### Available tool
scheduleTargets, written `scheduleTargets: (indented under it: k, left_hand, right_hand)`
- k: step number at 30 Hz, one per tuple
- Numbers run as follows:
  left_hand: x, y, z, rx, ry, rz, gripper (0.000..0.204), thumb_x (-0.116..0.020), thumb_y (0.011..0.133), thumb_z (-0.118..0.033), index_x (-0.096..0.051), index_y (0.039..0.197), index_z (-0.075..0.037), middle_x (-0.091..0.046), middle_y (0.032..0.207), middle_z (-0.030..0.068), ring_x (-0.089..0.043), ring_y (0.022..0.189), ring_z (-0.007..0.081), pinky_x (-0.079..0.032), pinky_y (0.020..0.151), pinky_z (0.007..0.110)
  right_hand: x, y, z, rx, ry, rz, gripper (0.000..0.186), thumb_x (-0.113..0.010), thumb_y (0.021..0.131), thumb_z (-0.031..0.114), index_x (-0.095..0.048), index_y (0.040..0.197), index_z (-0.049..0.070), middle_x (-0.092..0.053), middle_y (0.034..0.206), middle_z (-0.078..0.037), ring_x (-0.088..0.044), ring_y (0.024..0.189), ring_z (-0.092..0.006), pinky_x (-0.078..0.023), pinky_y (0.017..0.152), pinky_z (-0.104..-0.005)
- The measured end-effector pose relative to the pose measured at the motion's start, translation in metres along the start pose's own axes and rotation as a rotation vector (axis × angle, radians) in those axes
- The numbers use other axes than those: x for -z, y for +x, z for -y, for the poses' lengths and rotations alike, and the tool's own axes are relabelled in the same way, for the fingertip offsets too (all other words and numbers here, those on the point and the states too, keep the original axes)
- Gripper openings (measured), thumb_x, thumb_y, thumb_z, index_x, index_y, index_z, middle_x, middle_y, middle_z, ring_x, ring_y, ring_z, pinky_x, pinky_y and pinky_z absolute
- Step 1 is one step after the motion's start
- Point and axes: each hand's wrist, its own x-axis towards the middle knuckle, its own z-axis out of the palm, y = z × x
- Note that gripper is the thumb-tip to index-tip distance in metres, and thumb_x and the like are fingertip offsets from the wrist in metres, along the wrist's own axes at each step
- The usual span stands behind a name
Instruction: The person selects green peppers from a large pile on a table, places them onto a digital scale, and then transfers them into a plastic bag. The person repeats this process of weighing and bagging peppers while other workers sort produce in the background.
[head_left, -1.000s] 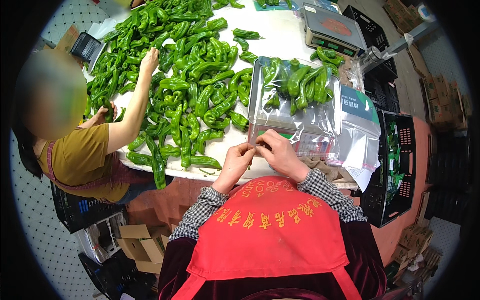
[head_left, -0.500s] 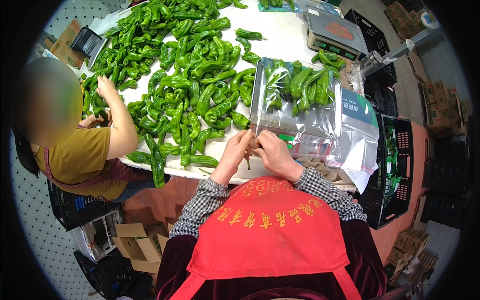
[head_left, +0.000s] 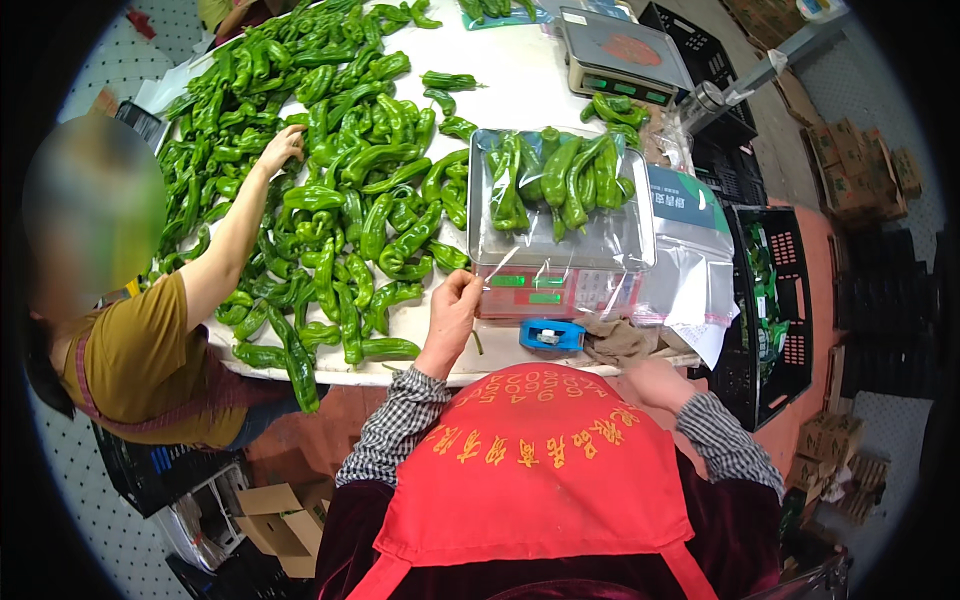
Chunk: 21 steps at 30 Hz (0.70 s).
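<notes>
My left hand (head_left: 452, 320) pinches the edge of a clear plastic bag (head_left: 560, 185) holding several green peppers. The bag lies on the steel pan of a scale (head_left: 635, 245), its loose end hanging over the green-lit display. My right hand (head_left: 650, 380) is low at the table's front edge, smeared by motion, near a brown cloth (head_left: 620, 340) and a blue tape dispenser (head_left: 550, 336). Loose peppers (head_left: 360, 235) cover the left of the white table (head_left: 520, 80).
A co-worker (head_left: 135, 370) at left reaches a hand (head_left: 283, 145) into the peppers; another person (head_left: 225, 15) stands behind. A second scale (head_left: 625, 55), flat bags (head_left: 690, 260) and a metal post (head_left: 750, 75) are right, beside black crates (head_left: 780, 380). An open carton (head_left: 285, 525) lies below left.
My right hand has left the bag and moved right and down, uncovering the tape dispenser. My left hand moved slightly left, still pinching. The co-worker's hand dropped, then reached up again.
</notes>
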Motion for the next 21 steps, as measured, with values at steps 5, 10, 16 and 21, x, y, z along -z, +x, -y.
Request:
scheduleTargets:
  k: [5, 10, 16, 21]
  left_hand:
    - [0.007, 0.002, 0.003, 0.000, -0.051, 0.010, 0.019, -0.062, 0.103, -0.016, -0.060, 0.088, -0.004, -0.056, 0.073, -0.0031, -0.050, 0.063, 0.0058, -0.042, 0.056, 0.023]
    - [0.021, 0.005, 0.000, -0.061, 0.057, 0.027, 0.016, -0.060, 0.104, -0.014, -0.060, 0.092, -0.003, -0.057, 0.074, 0.0006, -0.053, 0.066, 0.0092, -0.045, 0.059, 0.025]
    - [0.015, 0.019, -0.020, -0.810, 1.251, -0.166, 0.060, -0.068, 0.086, -0.001, -0.055, 0.143, -0.011, -0.047, 0.144, 0.0174, -0.047, 0.133, 0.0386, -0.042, 0.109, 0.049]
    - [0.000, 0.027, -0.045, -1.060, 1.420, 0.215, 0.059, -0.077, 0.084, -0.013, -0.061, 0.139, -0.026, -0.043, 0.158, 0.0109, -0.038, 0.148, 0.0329, -0.031, 0.123, 0.049]
  right_hand:
    - [-0.146, -0.099, -0.051, -0.315, 0.221, 0.479, 0.019, -0.063, 0.092, 0.013, -0.076, 0.097, 0.001, -0.074, 0.087, -0.016, -0.073, 0.073, -0.0290, -0.056, 0.061, -0.0434]
    - [-0.012, -0.078, -0.027, -0.423, 1.128, 0.017, 0.023, -0.067, 0.095, 0.020, -0.077, 0.091, 0.000, -0.069, 0.066, -0.013, -0.068, 0.060, -0.0228, -0.053, 0.055, -0.0391]
    - [0.045, 0.006, -0.055, -0.373, 0.321, -0.990, 0.067, -0.077, 0.082, 0.009, -0.054, 0.145, 0.014, -0.052, 0.145, -0.017, -0.054, 0.127, -0.0361, -0.046, 0.102, -0.0442]
    - [0.073, 0.053, -0.067, -0.075, 0.040, -0.997, 0.073, -0.080, 0.079, 0.012, -0.055, 0.146, 0.022, -0.039, 0.161, -0.013, -0.037, 0.147, -0.0378, -0.031, 0.120, -0.0536]
